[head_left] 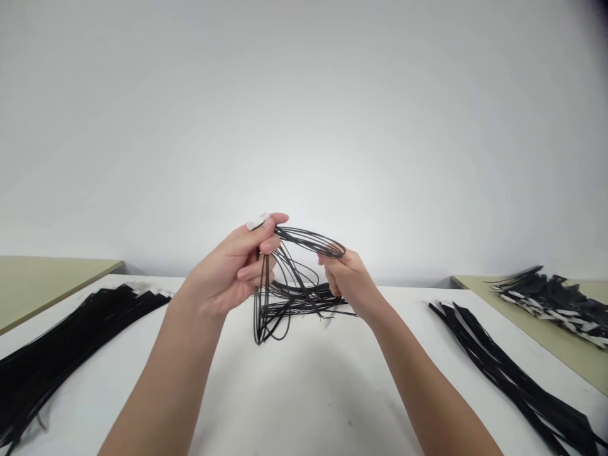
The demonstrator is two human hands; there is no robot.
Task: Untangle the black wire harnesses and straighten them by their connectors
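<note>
Centrally, black wire bundle (pixel 289 285) hung looped above white table (pixel 304 380). Left hand (pixel 232 269) pinched its white connector (pixel 258 221); right hand (pixel 349 278) gripped the loops. Flat black strips (pixel 57 348) lay left, more strips (pixel 513 373) right, another pile (pixel 555 301) far right.

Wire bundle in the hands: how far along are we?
Possibly done: the right pile and the far-right heap, laid out. In hand: left hand pinches the white connector, right hand grips the looped black wires, tangled. Probably left: the large left pile.
</note>
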